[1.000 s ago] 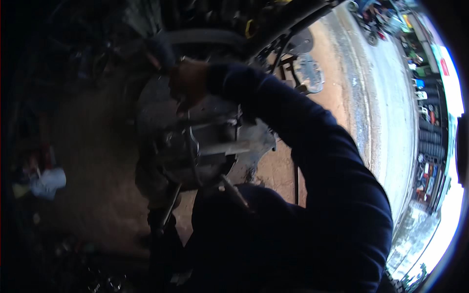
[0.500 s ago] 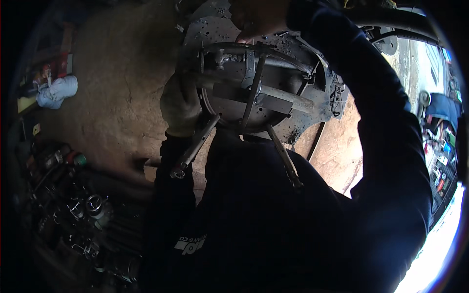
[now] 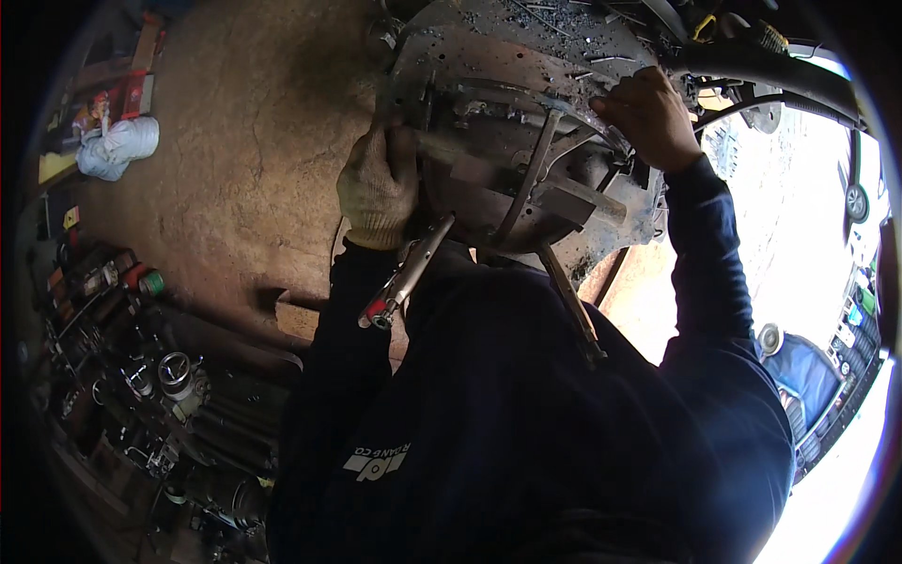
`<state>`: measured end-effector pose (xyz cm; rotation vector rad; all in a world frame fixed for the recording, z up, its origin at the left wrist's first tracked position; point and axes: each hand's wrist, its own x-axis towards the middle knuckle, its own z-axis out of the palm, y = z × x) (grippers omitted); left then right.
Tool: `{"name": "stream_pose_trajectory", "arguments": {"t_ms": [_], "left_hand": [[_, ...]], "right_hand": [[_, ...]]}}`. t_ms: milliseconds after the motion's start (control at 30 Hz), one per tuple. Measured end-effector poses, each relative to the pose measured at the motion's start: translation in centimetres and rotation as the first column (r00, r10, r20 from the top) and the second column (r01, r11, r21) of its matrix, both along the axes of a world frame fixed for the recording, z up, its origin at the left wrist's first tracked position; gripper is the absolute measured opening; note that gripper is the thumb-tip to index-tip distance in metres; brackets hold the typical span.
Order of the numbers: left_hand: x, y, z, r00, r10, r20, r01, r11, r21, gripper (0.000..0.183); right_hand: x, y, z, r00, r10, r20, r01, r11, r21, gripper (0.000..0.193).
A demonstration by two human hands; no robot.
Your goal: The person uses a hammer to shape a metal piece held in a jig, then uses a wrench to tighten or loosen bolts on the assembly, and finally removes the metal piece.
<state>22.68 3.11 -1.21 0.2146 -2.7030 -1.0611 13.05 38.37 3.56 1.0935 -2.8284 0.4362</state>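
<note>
A round metal frame [image 3: 526,174] with a curved band, crossing bars and two legs lies on a worn metal work table [image 3: 470,47]. One leg, a tube [image 3: 413,268], points toward me at the left; a thinner leg [image 3: 568,305] does so at the right. A pale bar [image 3: 601,201] crosses the frame. My left hand [image 3: 381,183], in a knit glove, is closed at the frame's left edge, its fingertips partly hidden. My bare right hand [image 3: 650,120] is closed beside the frame's far right side, thumb toward it; what its fingers hold, if anything, is hidden.
Dark metal bits [image 3: 540,23] and thin rods litter the table's far part. A thick dark hose [image 3: 752,66] runs at the far right. Machinery with a handwheel [image 3: 176,371] stands at the lower left. A white bag [image 3: 122,146] sits far left, a cardboard piece [image 3: 298,318] on the floor.
My right hand has moved from the table's far middle to the right, beside the frame. My left hand stays at the frame's left edge. The whole view has shifted slightly.
</note>
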Motion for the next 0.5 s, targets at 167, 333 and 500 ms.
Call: {"name": "stream_pose_trajectory", "arguments": {"t_ms": [167, 333, 500], "left_hand": [[0.0, 0.1, -0.6, 0.999, -0.014, 0.037, 0.017, 0.996, -0.091, 0.028], [0.0, 0.5, -0.3, 0.999, 0.047, 0.013, -0.046, 0.997, -0.065, 0.029], [0.3, 0.5, -0.7, 0.999, 0.047, -0.006, -0.048, 0.996, -0.074, 0.039]], "right_hand": [[0.2, 0.1, 1.3, 0.975, -0.096, 0.199, 0.100, 0.995, -0.010, 0.025], [0.1, 0.2, 0.6, 0.988, -0.093, 0.124, 0.098, 0.995, -0.028, 0.028], [1.8, 1.5, -0.1, 0.956, -0.119, 0.267, 0.157, 0.980, -0.125, 0.027]]}}
